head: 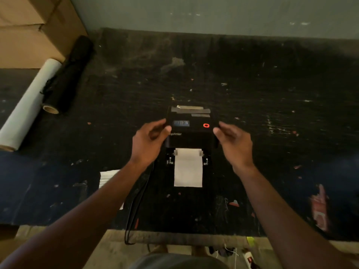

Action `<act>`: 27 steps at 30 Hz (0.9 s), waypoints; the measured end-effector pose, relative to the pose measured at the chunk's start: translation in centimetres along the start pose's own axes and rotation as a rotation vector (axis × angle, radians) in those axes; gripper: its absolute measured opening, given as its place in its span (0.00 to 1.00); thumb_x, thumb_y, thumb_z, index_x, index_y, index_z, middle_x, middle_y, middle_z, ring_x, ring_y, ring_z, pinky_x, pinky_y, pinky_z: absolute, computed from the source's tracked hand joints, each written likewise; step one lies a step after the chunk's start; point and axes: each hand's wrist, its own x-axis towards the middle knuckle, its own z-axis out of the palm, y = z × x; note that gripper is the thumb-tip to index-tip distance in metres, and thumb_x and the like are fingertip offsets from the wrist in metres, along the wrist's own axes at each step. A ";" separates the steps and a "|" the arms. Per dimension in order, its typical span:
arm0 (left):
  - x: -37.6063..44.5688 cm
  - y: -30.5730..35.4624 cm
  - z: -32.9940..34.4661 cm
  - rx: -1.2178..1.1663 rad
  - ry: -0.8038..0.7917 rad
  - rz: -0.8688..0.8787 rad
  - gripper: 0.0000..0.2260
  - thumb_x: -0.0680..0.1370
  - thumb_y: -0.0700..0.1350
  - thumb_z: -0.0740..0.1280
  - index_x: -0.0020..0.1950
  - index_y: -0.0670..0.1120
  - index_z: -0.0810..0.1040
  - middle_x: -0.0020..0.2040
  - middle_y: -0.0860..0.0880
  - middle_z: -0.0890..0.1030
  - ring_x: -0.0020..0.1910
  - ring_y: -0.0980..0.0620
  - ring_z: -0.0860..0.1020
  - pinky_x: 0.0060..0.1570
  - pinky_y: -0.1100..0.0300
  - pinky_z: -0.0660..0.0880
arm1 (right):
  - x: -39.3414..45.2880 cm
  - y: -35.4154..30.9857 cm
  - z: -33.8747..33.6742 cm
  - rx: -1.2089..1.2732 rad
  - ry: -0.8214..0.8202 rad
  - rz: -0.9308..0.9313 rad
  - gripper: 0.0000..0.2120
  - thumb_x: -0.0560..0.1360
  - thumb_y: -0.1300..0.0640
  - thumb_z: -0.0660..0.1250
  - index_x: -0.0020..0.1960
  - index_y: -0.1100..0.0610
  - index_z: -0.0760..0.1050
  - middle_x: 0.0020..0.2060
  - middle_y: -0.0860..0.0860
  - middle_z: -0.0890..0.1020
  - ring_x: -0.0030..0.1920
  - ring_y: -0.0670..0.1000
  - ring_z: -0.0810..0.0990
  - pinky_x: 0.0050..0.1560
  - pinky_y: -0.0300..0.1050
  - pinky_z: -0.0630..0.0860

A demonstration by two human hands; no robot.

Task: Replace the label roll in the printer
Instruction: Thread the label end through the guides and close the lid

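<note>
Both hands flank the closed black printer [191, 127]: left hand [148, 140] at nine o'clock, right hand [234, 141] at three, fingers loosely curled at its sides. Label paper [188, 167] trails out at six o'clock; the roll swap seems either unstarted or finished.

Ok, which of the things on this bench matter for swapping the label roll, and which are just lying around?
For the job:
printer
label strip sticking out of its near side
left hand and right hand, at the printer's two sides

Lying about:
white roll
black roll
cardboard boxes
black cable hanging over the bench edge
</note>
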 end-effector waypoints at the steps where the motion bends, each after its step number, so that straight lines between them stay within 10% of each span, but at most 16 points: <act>1: -1.1 -0.8 0.4 -0.037 -0.001 -0.015 0.21 0.79 0.55 0.72 0.72 0.55 0.77 0.64 0.55 0.82 0.56 0.70 0.81 0.49 0.77 0.76 | -1.0 0.9 0.1 0.021 -0.012 0.006 0.20 0.76 0.50 0.74 0.67 0.47 0.79 0.57 0.38 0.82 0.54 0.30 0.79 0.60 0.38 0.79; 16: -5.9 -6.5 3.5 -0.151 0.003 -0.124 0.28 0.77 0.36 0.76 0.75 0.52 0.75 0.71 0.49 0.78 0.68 0.55 0.79 0.63 0.61 0.79 | -6.3 6.7 2.0 0.052 -0.034 0.010 0.25 0.75 0.67 0.74 0.70 0.55 0.76 0.64 0.50 0.82 0.63 0.44 0.79 0.50 0.21 0.73; 27: -5.9 -6.5 3.7 -0.101 0.019 -0.125 0.29 0.77 0.38 0.75 0.76 0.52 0.74 0.72 0.51 0.77 0.65 0.62 0.77 0.50 0.81 0.73 | -5.4 7.0 2.5 0.034 -0.008 0.068 0.24 0.73 0.66 0.76 0.66 0.51 0.78 0.60 0.43 0.81 0.54 0.31 0.77 0.45 0.18 0.71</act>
